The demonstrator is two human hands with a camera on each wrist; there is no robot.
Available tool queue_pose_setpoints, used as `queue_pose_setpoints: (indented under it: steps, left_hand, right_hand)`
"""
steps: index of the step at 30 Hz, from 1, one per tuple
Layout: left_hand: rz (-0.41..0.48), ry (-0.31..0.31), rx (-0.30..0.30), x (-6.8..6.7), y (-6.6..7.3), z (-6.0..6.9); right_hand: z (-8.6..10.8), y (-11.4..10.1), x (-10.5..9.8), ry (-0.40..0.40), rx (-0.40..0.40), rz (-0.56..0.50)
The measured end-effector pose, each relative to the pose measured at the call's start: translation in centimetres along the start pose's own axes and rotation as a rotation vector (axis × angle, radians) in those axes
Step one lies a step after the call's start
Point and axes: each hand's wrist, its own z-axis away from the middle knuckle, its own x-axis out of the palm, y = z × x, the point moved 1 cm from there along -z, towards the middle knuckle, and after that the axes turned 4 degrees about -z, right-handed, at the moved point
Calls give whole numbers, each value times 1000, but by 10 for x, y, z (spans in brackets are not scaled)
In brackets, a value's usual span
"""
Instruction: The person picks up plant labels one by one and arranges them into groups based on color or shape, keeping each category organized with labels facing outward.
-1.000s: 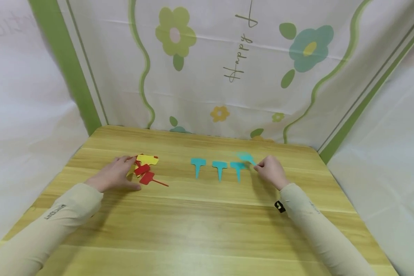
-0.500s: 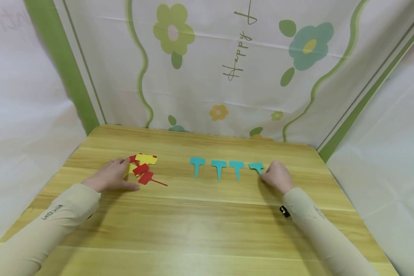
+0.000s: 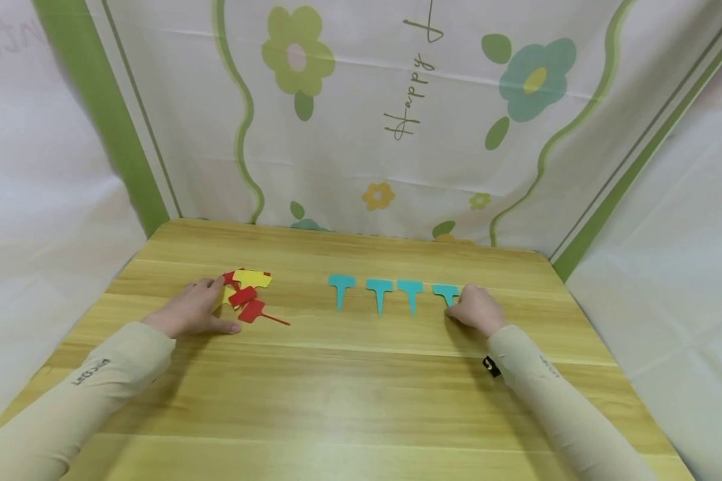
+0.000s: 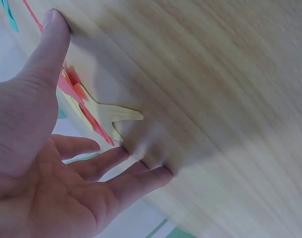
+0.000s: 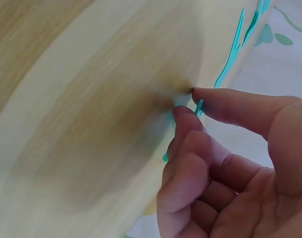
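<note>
Near the right end of a row of three teal T-shaped plant labels [image 3: 379,286], my right hand [image 3: 480,310] pinches the stem of another teal plant label [image 3: 445,290] between thumb and index finger. Its wide head lies at the table surface, level with the row; the stem's tip is hidden by the fingers. My left hand [image 3: 192,307] rests on the table at the left, fingers spread and thumb apart. Beside it lies a loose pile of yellow plant labels [image 3: 253,278] and red plant labels [image 3: 253,311], partly covered by the hand in the head view.
The wooden table [image 3: 337,381] runs back to a white curtain [image 3: 349,120] printed with flowers. White sheets with green borders hang at both sides. A black tag [image 3: 491,366] hangs below the right sleeve.
My right hand has brought the teal label down to the table at the row's right end and turned it nearly in line with the others. The left hand has stayed beside the pile.
</note>
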Motion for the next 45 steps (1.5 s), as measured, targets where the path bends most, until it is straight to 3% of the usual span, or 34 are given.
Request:
queue_pose_setpoints:
  steps: [8,11,17,22,32,40,45]
  left_hand:
    - [4,7,3,0,0,0]
    - [2,9,3,-1,1,0]
    - [2,-1,-6,-2,3,1]
    - [7,3,-9,-3,4,0]
    - [5,0,-3,-2,3,3]
    - [15,-2,-7,-1,2,2]
    - [6,-1,-8,0,2,2]
  right_hand:
    - [-1,1,0,-13,-30,-14]
    - [-2,4,-2,-19,-75,-32]
    - [-7,18,-16,10,-297,-91]
    - [-17,35,-24,14,-432,-32]
    - [-28,52,-15,-104,-423,60]
    - [-31,53,-16,-88,-458,71]
    - [-33,54,-17,-91,-434,79]
